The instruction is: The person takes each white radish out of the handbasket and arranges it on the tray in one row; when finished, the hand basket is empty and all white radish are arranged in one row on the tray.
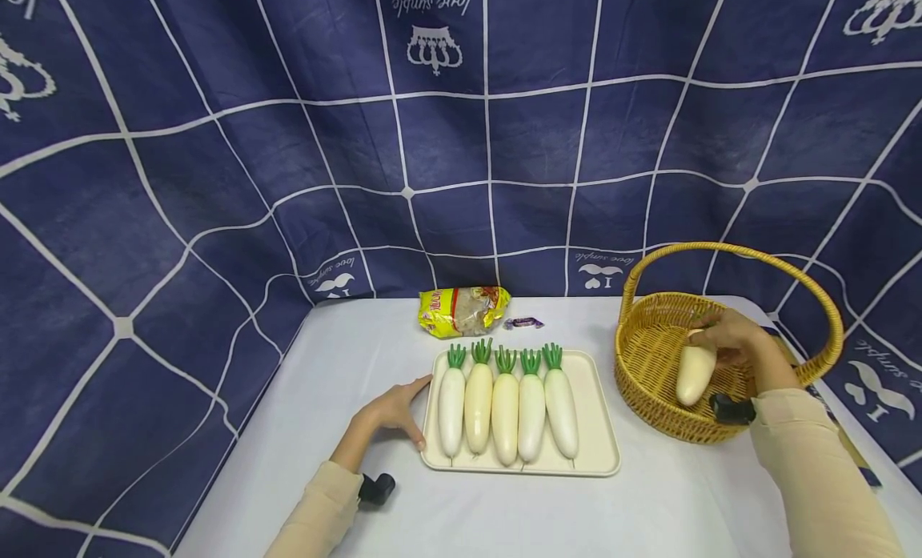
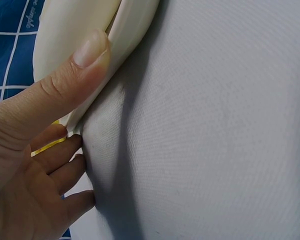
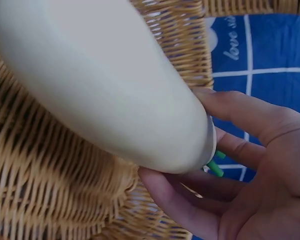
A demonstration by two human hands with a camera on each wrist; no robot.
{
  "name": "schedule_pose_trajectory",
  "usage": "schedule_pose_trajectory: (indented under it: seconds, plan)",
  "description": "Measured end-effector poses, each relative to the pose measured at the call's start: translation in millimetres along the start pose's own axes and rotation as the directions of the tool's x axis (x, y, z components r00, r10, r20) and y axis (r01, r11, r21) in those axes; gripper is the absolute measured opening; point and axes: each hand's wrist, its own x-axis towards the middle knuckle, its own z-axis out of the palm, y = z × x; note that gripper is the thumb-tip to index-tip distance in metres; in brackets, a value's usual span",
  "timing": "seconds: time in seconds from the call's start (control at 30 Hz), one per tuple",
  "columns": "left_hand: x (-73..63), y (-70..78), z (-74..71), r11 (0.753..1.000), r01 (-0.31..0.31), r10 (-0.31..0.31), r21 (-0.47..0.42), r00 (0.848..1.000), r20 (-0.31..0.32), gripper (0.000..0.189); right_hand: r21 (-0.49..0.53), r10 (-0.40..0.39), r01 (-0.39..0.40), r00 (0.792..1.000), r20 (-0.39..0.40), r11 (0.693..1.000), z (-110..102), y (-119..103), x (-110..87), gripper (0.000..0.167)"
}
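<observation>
My right hand grips a white radish by its leafy end, inside the wicker basket. In the right wrist view the fingers and thumb close around that end, where bits of green stem show; the pale body points away from the palm. Several more white radishes with green tops lie side by side on a cream tray. At the tray's left edge rests my left hand, thumb and fingers spread. The left wrist view has its thumb against the rim.
Behind the tray lie a yellow food packet and a small purple wrapped candy. The basket's tall handle arches over it. A blue checked curtain hangs behind the white tabletop.
</observation>
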Motion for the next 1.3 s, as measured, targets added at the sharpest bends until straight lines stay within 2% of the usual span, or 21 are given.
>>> schedule_pose_trajectory:
  seconds: [0.2, 0.47, 0.83, 1.07, 1.3]
  plan:
    - [-0.7, 1.2, -1.0, 1.0, 0.01, -0.01, 0.007, 1.0, 0.011, 0.121, -0.019, -0.056, 0.055, 0.998, -0.019, 0.998, 1, -16, -5.7, 0.069]
    - [-0.3, 1.6, 0.7, 1.0, 0.02, -0.02, 0.001, 1.0, 0.002, 0.12, 0.051, -0.107, 0.108, 0.994, -0.024, 0.993, 8, -30, -11.7, 0.072]
    - [-0.1, 1.6, -0.7, 1.0, 0.019, -0.019, 0.0, 1.0, 0.008, 0.121, -0.001, -0.171, 0.171, 0.984, -0.046, 0.985, 16, -45, -22.9, 0.071]
    - [-0.6, 0.3, 0.5, 1.0, 0.008, -0.008, -0.007, 1.0, -0.004, 0.12, -0.032, -0.237, 0.235, 0.969, -0.07, 0.971, 24, -54, -33.1, 0.068]
    - [-0.7, -0.2, 0.2, 1.0, -0.002, 0.002, -0.004, 1.0, -0.005, 0.12, 0.004, -0.273, 0.274, 0.958, -0.084, 0.962, 37, -57, -38.7, 0.063]
